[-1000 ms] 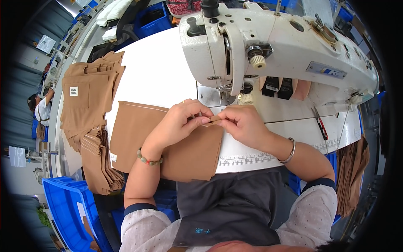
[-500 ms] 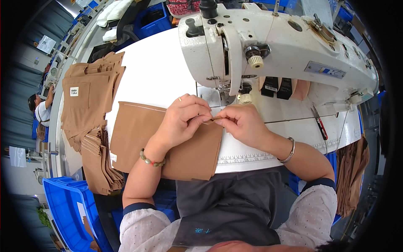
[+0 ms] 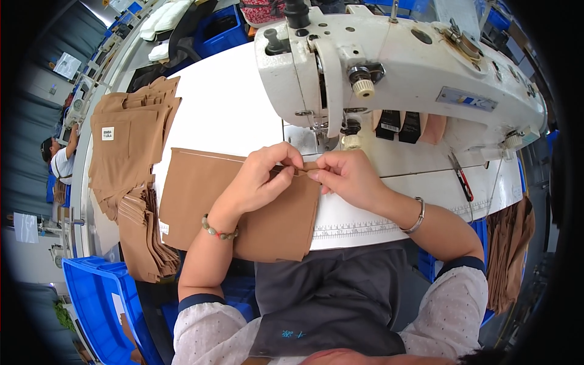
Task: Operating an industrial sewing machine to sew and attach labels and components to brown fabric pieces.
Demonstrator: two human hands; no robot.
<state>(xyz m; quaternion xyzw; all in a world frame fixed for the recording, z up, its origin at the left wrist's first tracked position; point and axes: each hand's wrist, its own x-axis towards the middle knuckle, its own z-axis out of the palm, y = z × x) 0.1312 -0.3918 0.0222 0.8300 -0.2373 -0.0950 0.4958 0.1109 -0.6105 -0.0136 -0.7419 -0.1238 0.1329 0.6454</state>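
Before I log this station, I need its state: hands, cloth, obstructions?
Left hand and right hand pinching brown cloth at far edge. Sewing machine just beyond. Snips off right, apart from cloth.

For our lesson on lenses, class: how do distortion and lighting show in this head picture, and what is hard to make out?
Head view: distortion tips the curtains sideways at the left rim, with black corners; head view: the white table is very bright; head view: between the left hand and right hand, the pinched brown cloth is too small to read clearly.
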